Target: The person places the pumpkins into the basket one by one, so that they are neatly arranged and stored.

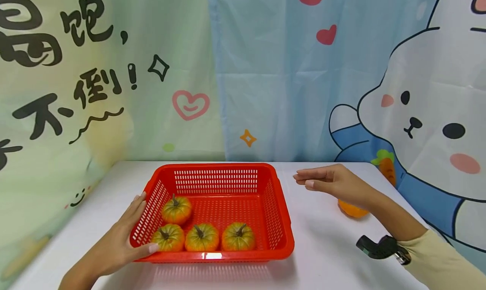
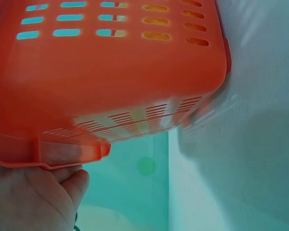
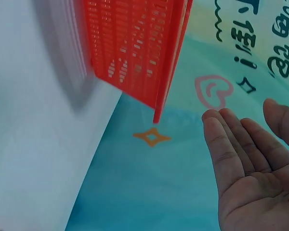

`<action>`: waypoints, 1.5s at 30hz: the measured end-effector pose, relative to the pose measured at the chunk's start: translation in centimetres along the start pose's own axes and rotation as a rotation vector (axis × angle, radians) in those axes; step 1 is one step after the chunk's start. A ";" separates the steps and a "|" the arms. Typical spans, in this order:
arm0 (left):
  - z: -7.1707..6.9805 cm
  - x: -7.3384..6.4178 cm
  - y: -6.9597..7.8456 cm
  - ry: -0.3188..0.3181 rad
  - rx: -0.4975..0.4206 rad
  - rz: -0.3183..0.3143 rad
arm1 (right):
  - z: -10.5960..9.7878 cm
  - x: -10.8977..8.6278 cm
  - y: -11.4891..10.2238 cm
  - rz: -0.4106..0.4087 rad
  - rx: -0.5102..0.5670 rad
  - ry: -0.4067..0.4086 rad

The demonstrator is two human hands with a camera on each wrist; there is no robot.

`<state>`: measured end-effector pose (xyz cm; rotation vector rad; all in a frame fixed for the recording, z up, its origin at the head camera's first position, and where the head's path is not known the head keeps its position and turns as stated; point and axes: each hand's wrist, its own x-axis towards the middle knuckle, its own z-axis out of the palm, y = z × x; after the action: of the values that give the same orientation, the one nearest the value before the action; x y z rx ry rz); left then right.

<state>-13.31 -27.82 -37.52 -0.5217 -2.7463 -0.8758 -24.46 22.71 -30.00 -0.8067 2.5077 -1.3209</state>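
A red plastic basket [image 1: 212, 167] with slotted walls stands on the table, holding several small orange-green pumpkins [image 1: 202, 237] in its left and near part. My left hand [image 1: 117, 239] rests against the basket's left side, fingers extended along the rim and thumb across the near left corner. In the left wrist view, that hand [image 2: 33, 197] lies just under the basket's rim. To the right of the basket, my right hand [image 1: 336, 182] hovers apart from it, fingers straight and together, nothing in it. The right wrist view shows its bare palm [image 3: 260, 192].
A round orange thing [image 1: 353, 209] sits on the white table [image 1: 319, 248] at the right, partly hidden by my right forearm. Behind the table hangs a printed curtain [image 1: 254, 92]. A black wrist device [image 1: 379, 247] is strapped at the right sleeve.
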 end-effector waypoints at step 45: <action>0.0 0.2 0.0 -0.013 -0.002 -0.023 | -4.7 -5.7 15.0 0.423 -0.072 0.468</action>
<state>-13.51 -27.79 -37.48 -0.4987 -2.7688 -0.8841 -27.26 35.89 -39.81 0.0520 2.8612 -1.3883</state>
